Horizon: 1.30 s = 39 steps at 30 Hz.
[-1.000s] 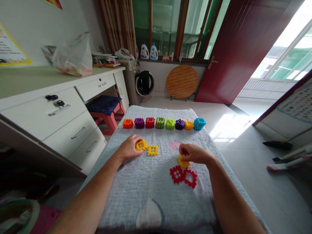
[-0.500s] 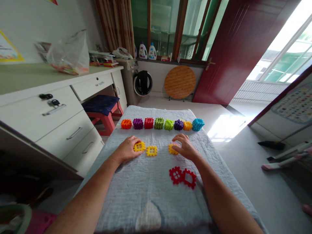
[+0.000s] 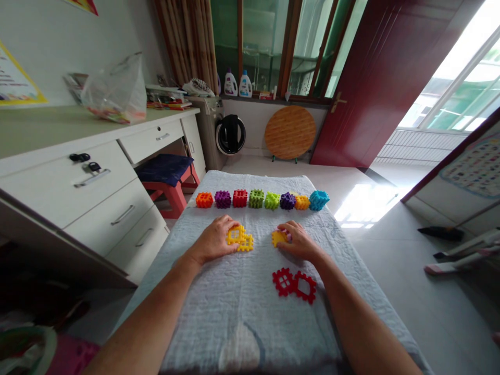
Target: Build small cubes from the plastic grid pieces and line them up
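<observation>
My left hand (image 3: pixel 216 238) is closed on a yellow notched square tile (image 3: pixel 235 234) with a window in it. The held tile overlaps a second yellow tile (image 3: pixel 247 243) lying on the cloth; whether they are joined I cannot tell. Across a gap, my right hand (image 3: pixel 296 239) has its fingers wrapped round another yellow tile (image 3: pixel 278 238), with a bit of pink showing between the fingers. Nearer me, two red notched tiles (image 3: pixel 283 282) lie flat with their edges touching or overlapping, below my right hand.
Several assembled block cubes in different colours stand in a row behind my hands, from an orange cube (image 3: pixel 204 200) to a blue one (image 3: pixel 319 200). A pale blue cloth (image 3: pixel 219 312) covers the table. Left stand a pink stool (image 3: pixel 175 192) and white drawers (image 3: pixel 113 208).
My left hand has moved right with its yellow tile, which now overlaps the neighbouring one. The right hand's fingers have closed further over its yellow tile.
</observation>
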Available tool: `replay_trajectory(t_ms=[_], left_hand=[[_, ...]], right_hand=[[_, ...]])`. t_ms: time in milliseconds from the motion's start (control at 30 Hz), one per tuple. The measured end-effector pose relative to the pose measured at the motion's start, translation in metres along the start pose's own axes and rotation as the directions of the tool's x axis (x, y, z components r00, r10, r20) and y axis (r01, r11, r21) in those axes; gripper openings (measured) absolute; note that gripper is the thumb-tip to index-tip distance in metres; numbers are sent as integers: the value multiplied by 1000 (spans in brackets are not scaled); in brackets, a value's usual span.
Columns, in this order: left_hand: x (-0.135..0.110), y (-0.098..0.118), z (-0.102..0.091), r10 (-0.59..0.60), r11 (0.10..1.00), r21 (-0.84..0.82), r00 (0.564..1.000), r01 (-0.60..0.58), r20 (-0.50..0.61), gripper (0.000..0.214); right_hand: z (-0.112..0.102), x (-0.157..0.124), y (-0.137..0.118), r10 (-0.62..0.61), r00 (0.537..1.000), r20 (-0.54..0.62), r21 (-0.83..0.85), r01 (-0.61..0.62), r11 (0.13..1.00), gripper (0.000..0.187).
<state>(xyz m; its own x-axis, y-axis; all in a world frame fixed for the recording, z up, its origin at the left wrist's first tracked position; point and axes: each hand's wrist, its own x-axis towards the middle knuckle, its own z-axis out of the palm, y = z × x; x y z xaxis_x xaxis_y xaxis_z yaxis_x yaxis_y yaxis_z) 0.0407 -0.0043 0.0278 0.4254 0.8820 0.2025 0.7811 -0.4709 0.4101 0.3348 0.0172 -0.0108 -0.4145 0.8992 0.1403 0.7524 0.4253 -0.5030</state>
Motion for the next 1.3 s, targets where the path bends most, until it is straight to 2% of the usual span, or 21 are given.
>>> replay_trajectory(t_ms=[133,367,500,700,800,1000,1067,1200,1300], left_hand=[[4,7,12,42,998,43,995,-46,86,46],[7,9,17,52,998,39,989,-58,136,47],[9,7,17,49,998,36,989,-54,137,43],[13,11,16,73,997,8,995,-74,72,46],[14,11,20,79,997,4,991,-80,109,47],[11,2,24,26,1000,-17,993,-24,118,72],[9,-1,24,4,1000,-30,992,0,128,74],[6,-7,21,-19,985,-166,992,40,127,70],[3,-14,20,-58,915,-391,992,97,110,66]], right_hand=[[1,1,1,-9,1000,4,-1,9,1000,36],[-2,0,-5,-20,1000,11,-22,20,1000,33],[-4,0,-8,-16,1000,24,-22,16,1000,34],[-5,-1,-9,-11,1000,22,-25,11,1000,35],[-5,-1,-9,-9,1000,22,-26,10,1000,35],[-2,0,-5,-25,1000,10,-25,25,999,35],[0,0,-2,-29,1000,-4,-15,28,999,37],[-3,2,-7,-44,997,-62,0,44,999,35],[-11,9,-27,-109,994,-16,-25,108,994,36]])
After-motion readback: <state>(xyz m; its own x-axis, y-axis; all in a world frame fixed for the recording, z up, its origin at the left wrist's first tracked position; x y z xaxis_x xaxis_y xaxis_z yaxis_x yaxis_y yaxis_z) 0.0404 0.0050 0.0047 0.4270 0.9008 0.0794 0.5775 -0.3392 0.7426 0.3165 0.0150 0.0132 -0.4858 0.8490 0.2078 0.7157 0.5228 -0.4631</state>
